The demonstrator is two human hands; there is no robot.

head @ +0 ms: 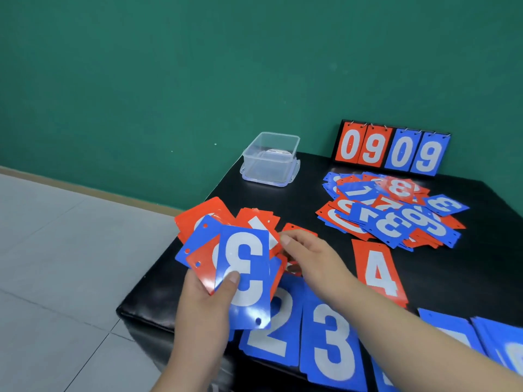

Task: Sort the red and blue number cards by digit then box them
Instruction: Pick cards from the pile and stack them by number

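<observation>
At the near edge of the black table (311, 176), right under the person, sorted cards lie face up in a row: a blue 2 (271, 335), a blue 3 (331, 343) touching its right side, and further right a stack of blue cards (492, 332) whose digits I cannot read. Just beyond the blue 3 lies a red 4 (377, 271), upright to the viewer.

Above the table's left corner, the left hand (203, 309) grips a fan of cards (206, 256), red and blue mixed, its fingers wrapped underneath and its thumb pressed on the top card, an upside-down blue 3 (246, 273). The right hand (311, 261) reaches across from the right, with its thumb and curled fingertips pinching the red cards at the fan's right edge.

Further back on the right sits a loose heap of cards (393, 216), red and blue overlapping at all angles, with 3s, a 7 and a 6 showing. At the far left corner, well apart from the heap, a clear plastic box (271, 159) stands open on its lid (294, 176). Behind the heap, at the back edge, a flip scoreboard (390, 149) reads 09 in red and 09 in blue. Beyond it is a green wall (169, 80), and grey floor tiles (56, 264) run along the left.
</observation>
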